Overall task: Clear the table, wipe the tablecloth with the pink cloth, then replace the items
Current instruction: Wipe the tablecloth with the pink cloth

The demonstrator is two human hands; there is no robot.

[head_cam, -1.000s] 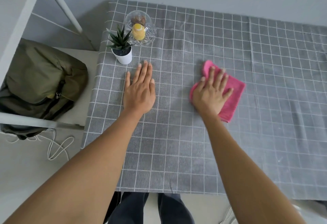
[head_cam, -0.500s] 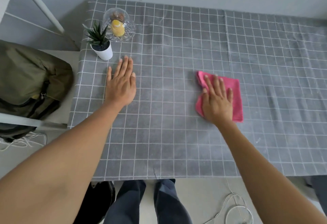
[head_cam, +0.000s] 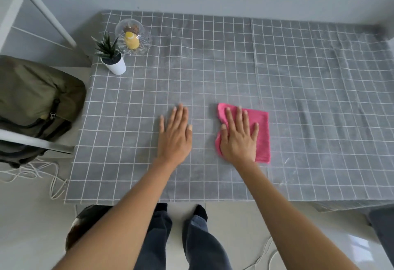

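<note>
Wiping stage. My right hand [head_cam: 238,137] lies flat, fingers [head_cam: 239,118] straight and spread, pressing the pink cloth [head_cam: 261,135] onto the grey tablecloth [head_cam: 298,90] near the table's front edge; my left hand [head_cam: 175,135] rests flat just beside it, fingers wide, holding nothing. Risks, as I judge them: the potted plant [head_cam: 112,56] and the glass dish [head_cam: 134,37] stand in the far left corner, so a broad stroke could tip either; a hard stroke could also drag the unpinned tablecloth. Compared with half a second ago, my left hand is nearer the cloth and farther from the plant.
</note>
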